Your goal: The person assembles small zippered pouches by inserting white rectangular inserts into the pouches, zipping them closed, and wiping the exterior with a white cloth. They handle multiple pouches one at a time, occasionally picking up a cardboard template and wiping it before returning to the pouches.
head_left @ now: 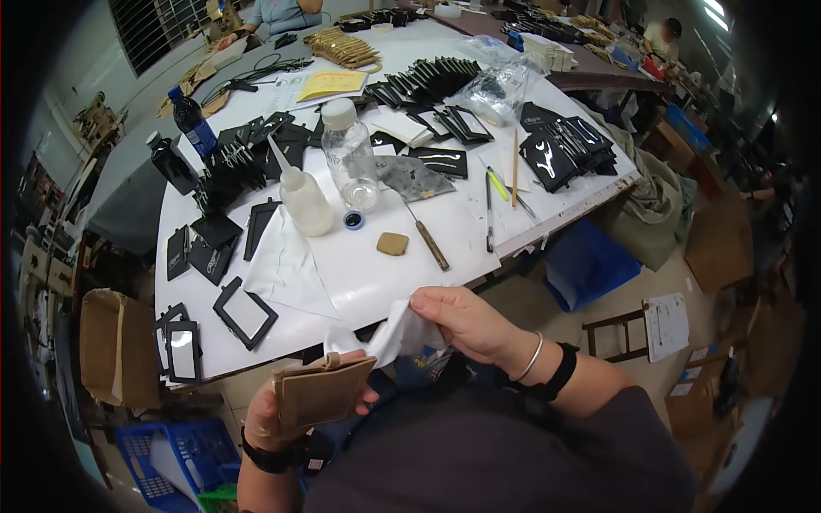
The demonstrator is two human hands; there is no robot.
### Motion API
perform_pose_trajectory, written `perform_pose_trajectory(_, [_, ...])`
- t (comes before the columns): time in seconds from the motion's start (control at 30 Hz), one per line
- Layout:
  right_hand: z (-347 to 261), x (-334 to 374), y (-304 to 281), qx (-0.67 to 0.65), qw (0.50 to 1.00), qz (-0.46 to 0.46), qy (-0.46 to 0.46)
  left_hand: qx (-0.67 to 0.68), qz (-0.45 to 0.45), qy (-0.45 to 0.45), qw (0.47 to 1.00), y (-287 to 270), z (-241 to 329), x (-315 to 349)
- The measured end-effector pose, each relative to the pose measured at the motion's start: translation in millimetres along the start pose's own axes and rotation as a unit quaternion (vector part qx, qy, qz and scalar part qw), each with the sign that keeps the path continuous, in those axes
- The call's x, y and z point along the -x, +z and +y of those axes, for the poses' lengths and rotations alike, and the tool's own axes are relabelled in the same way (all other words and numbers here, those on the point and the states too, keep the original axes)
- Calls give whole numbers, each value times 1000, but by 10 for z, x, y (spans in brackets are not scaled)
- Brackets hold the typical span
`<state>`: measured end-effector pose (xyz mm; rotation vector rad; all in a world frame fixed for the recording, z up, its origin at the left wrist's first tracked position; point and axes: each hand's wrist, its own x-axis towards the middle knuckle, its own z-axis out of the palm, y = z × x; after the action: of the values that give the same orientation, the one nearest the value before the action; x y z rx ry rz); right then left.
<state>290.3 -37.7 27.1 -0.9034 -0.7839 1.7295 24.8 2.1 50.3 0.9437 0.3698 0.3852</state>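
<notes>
Cloth, white and bunched [395, 335], is pinched between the right hand's [470, 321] thumb and fingers, just beside a flat tan case [325, 395] gripped in the left hand [267, 412], in front of the near table [466, 244] edge. Whether cloth and case touch is hard to tell. The case looks assembled, with a small loop [332, 360] at its upper edge; I'd judge it at a late, surface-care stage, though its face shows too little detail to say what remains. Many black cases [231, 175] lie on the table, along with a row of tan pieces [342, 47] at the far side.

Among the containers, the wide clear jar [349, 158] with a white lid appears empty. Beside it stands a translucent squeeze bottle [306, 205] with a long nozzle, its fill level unclear. A small blue-rimmed cap [353, 221] holds something dark. To the left stand a blue-capped drink bottle [193, 126] and a dark bottle [173, 165]. On the floor, a blue basket [128, 446] contains a pale panel.
</notes>
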Motion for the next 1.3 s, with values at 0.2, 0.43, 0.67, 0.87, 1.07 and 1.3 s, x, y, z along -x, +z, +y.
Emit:
perform_pose_trajectory(0.2, [-92,45,118,122,990,-53,41,28,31,5,999,29,72,-17])
perform_pose_trajectory(0.43, [-292,-217,457,-101,977,-64,-179,191,-37,17,981,-263,-256,-266])
perform_pose_trajectory(0.67, [-1295,-805,348,205,881,261,-337,331,89,69,937,-518,-265,-284])
perform_pose_trajectory(0.87, [-1233,-1754,201,613,507,299,-528,348,55,122,928,-732,-525,-166])
perform_pose_trajectory(1.07, [-1193,-1850,126,721,496,371,-310,377,47,115,918,-754,-589,-189])
perform_pose_trajectory(1.3, [-1253,-1640,-515,444,624,430,-479,388,68,134,909,-770,-618,-144])
